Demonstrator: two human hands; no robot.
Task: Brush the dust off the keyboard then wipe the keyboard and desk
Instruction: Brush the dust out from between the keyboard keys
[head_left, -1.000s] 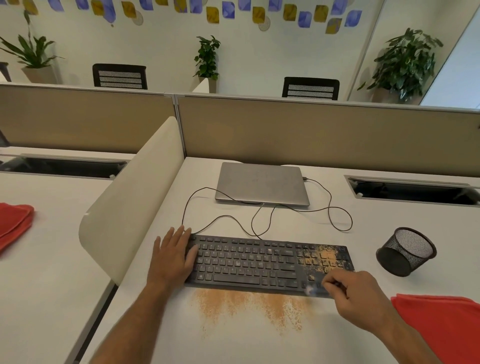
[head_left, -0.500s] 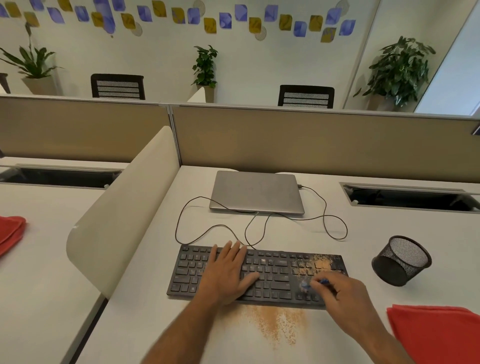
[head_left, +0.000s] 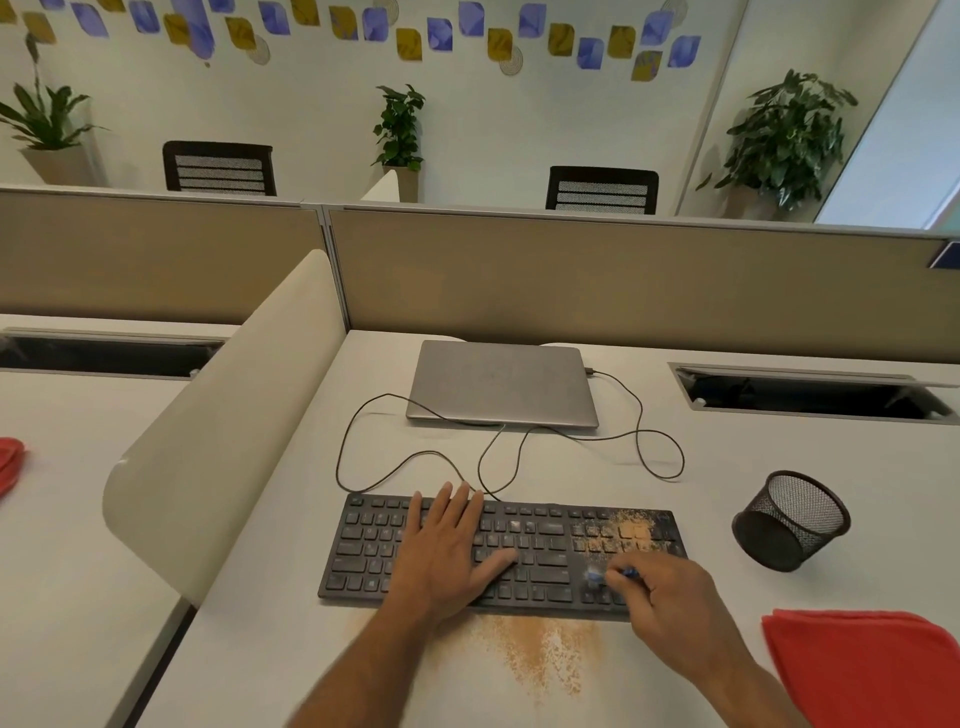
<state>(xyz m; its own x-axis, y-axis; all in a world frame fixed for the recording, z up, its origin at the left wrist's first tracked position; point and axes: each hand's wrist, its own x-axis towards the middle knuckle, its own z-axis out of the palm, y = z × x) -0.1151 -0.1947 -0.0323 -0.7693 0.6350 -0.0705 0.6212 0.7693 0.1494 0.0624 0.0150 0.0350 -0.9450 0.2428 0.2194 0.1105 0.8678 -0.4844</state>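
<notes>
A black wired keyboard lies on the white desk. Orange-brown dust covers its right-hand keys, and a patch of swept dust lies on the desk just in front of it. My left hand rests flat on the middle-left keys, fingers straight. My right hand pinches a small blue-handled brush, its blurred bristles on the keys at the lower right of the keyboard. A red cloth lies folded at the desk's front right.
A closed grey laptop sits behind the keyboard, its cable looping across the desk. A black mesh cup lies tipped to the right. A curved cream divider stands at the left, a beige partition behind.
My left hand slid from the keyboard's left end to its middle-left keys. My right hand with the brush stays working over the right keys. The view shifted slightly.
</notes>
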